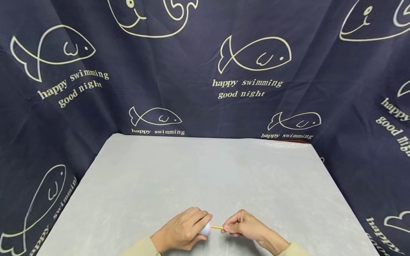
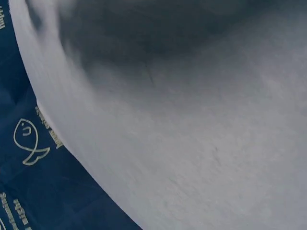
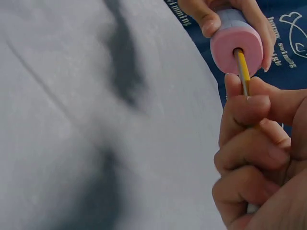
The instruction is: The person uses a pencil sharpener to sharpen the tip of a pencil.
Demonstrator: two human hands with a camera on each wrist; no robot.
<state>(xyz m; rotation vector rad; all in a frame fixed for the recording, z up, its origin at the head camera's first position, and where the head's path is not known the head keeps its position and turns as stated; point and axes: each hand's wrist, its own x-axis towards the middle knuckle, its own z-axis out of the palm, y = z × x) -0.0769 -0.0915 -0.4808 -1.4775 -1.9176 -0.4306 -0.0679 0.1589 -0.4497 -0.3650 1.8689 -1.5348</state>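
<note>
My left hand [image 1: 184, 227] grips a small cylindrical pencil sharpener [image 1: 205, 230], its pale blue body largely covered by the fingers. In the right wrist view its pink end face [image 3: 223, 50], with a round hole, points toward my right hand [image 3: 254, 143]. A yellow pencil [image 1: 217, 227] runs from that hole to my right hand [image 1: 248, 227], which pinches it between thumb and fingers. One end of the pencil [image 3: 243, 67] is inside the hole, so its tip is hidden. Both hands are held near the table's front edge.
A light grey tabletop [image 1: 205, 170] spreads out beneath and beyond the hands. Dark blue curtains [image 1: 198, 71] printed with fish and lettering hang behind it and on both sides. In the left wrist view only tabletop [image 2: 192, 158], shadow and curtain [image 2: 57, 191] appear.
</note>
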